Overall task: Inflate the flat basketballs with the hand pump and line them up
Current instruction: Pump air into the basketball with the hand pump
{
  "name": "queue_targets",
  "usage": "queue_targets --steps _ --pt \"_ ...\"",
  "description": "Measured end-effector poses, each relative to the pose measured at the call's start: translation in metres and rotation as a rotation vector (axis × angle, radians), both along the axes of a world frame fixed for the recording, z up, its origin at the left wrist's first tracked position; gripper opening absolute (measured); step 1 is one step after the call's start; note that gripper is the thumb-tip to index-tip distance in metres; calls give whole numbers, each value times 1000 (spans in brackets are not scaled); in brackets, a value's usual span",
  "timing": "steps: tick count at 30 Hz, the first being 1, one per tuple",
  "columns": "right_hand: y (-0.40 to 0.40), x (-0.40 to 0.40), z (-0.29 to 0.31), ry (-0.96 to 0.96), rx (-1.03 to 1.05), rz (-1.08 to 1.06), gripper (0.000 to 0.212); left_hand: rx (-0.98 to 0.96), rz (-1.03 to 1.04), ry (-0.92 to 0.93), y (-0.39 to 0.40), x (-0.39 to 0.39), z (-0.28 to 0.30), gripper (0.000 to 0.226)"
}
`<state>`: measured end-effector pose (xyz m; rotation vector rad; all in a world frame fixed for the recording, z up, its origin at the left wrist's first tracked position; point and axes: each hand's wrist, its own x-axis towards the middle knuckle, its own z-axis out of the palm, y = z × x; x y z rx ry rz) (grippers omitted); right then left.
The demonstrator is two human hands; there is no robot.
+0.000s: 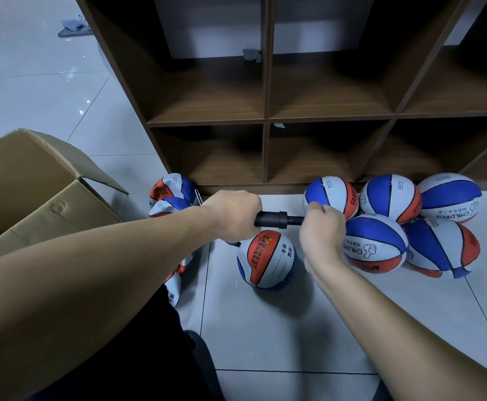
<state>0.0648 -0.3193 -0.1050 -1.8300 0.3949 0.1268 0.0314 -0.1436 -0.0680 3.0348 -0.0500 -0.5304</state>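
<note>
both hands [232,215] [321,231] apparently clenched, forearms extended

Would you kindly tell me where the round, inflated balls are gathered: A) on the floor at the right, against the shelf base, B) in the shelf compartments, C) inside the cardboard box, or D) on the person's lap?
A: five inflated balls cluster on the floor tiles at the right, below the wooden shelf, whose visible compartments hold no balls.

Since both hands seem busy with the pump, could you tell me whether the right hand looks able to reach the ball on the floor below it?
Probably not yet: the right hand grips the pump, though nothing blocks the ball.
</note>
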Motion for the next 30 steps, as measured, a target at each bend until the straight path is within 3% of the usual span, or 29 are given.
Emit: queue_targets --steps 13,23,30 --pt "11 -15 -3 -21 -42 123 37 51 -24 4 -14 0 -1 22" --pt "-1 -2 -5 63 -9 244 32 -6 -49 23 -5 5 -4 14" --pt "-32 23 -8 141 2 144 41 -10 32 97 21 6 2 22"
